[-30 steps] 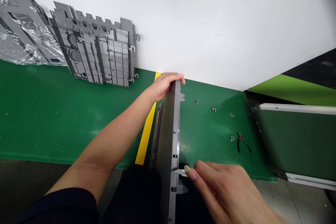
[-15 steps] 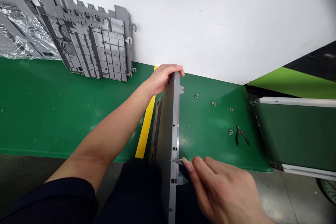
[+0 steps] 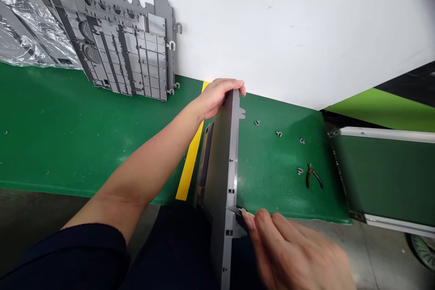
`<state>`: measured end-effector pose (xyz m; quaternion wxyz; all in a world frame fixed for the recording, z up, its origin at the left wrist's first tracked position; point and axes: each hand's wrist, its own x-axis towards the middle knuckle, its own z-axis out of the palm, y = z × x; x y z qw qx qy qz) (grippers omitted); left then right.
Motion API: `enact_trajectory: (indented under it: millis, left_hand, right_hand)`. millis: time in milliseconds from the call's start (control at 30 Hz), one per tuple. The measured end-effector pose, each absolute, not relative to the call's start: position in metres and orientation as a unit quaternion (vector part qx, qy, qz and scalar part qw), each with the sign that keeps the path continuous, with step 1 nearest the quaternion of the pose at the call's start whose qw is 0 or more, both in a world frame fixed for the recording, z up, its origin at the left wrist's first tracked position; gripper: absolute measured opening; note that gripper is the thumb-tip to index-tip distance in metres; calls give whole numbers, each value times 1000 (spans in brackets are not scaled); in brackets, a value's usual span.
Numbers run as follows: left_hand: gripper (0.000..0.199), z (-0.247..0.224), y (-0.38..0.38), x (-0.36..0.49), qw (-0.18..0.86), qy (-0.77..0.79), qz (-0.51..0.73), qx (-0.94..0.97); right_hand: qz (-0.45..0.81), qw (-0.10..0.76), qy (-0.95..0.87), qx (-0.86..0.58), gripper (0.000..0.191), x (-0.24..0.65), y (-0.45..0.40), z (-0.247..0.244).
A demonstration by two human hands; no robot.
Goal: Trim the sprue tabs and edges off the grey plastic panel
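A grey panel (image 3: pixel 220 145) stands on edge in front of me, its narrow slotted side facing up. My left hand (image 3: pixel 222 95) is wrapped over the panel's far end, fingertips curled past the corner. Low on the right, my right hand (image 3: pixel 295 244) is closed round a knife whose pointed blade (image 3: pixel 234 210) lies at the panel's edge, between two small slots. Most of the knife's handle is hidden in the fingers. A notched tab (image 3: pixel 241 113) sticks out from the panel's right side near the far end.
Grey frames (image 3: pixel 125 50) lean on the white wall (image 3: pixel 272 22), beside plastic-wrapped panels (image 3: pixel 37 27). On the green surface (image 3: pixel 102 145) are a yellow strip (image 3: pixel 190 163), several small grey hooks (image 3: pixel 279 133) and pliers (image 3: pixel 314 176). A silver-edged conveyor (image 3: pixel 390 176) lies at the right.
The panel and both hands appear slightly farther right in view. The blade stays at nearly the same spot on the edge, and my right hand sits a little lower.
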<state>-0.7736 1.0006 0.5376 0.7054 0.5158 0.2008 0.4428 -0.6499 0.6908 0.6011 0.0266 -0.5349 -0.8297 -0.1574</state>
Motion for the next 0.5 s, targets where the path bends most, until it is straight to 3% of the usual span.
enact_trajectory:
  millis: [500]
  left_hand:
    - [27,536,1002,-772,701,202,442,522]
  right_hand:
    - [-156,38,-832,-531,20,-650,684,599]
